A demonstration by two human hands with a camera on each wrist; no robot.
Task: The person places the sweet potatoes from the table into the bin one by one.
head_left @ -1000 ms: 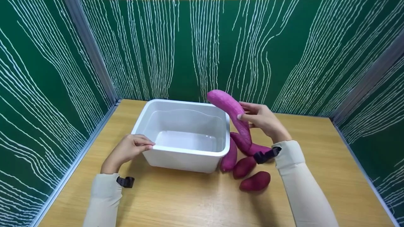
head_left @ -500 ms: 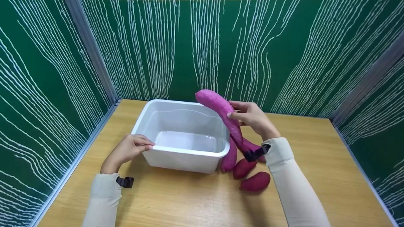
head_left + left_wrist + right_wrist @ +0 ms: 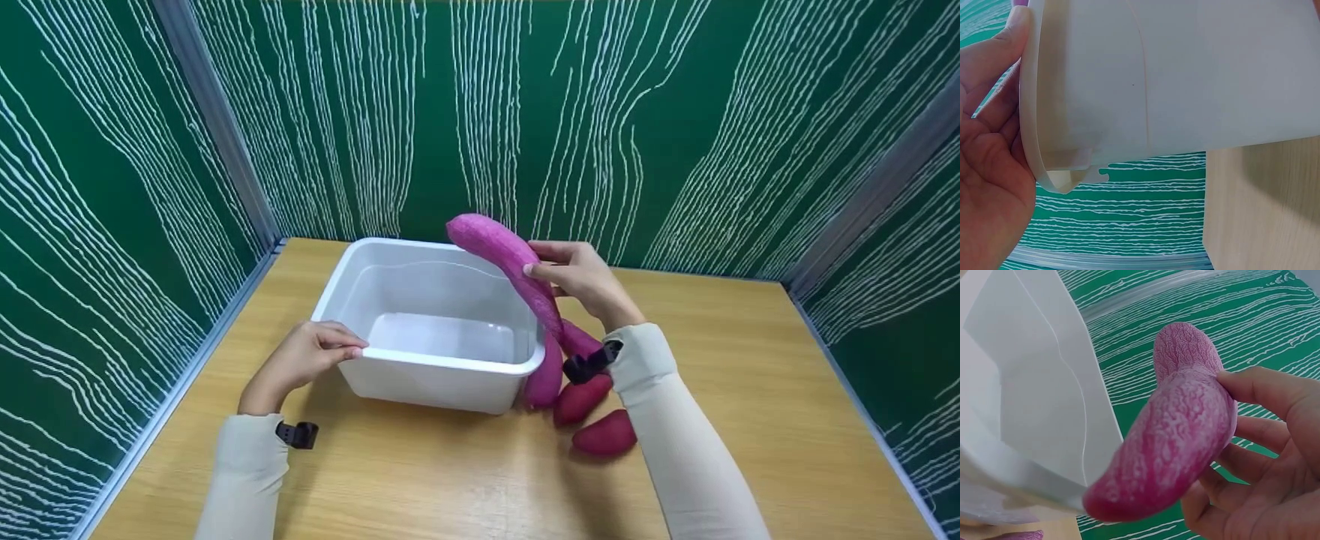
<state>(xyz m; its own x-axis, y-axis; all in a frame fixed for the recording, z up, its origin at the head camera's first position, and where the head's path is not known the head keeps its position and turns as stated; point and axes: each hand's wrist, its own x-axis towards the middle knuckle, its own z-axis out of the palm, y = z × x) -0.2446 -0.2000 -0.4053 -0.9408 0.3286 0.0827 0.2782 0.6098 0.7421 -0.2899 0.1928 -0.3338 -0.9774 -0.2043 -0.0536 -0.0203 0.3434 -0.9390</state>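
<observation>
In the head view my right hand (image 3: pixel 586 283) holds a long, curved, pink-purple sweet potato (image 3: pixel 495 247) between thumb and fingers, tilted over the right rim of a white plastic tub (image 3: pixel 442 360). Its wrinkled skin and darker red lower end show in the right wrist view, where the sweet potato (image 3: pixel 1162 433) overlaps the tub wall (image 3: pixel 1044 382). My left hand (image 3: pixel 309 354) pinches the tub's front left rim; in the left wrist view the thumb of that hand (image 3: pixel 994 140) lies along the rim (image 3: pixel 1030 84). The tub's white floor (image 3: pixel 442 337) shows bare.
Right of the tub lie several more sweet potatoes: a purple one (image 3: pixel 546 379) against its side, another purple one (image 3: pixel 579 339) partly hidden, and two shorter dark red ones (image 3: pixel 581 401). A wooden table (image 3: pixel 450 480) lies beneath, with green white-lined walls (image 3: pixel 480 112) around.
My right hand has moved left with the long sweet potato, bringing its upper end further over the tub. The left hand and the tub stay in place.
</observation>
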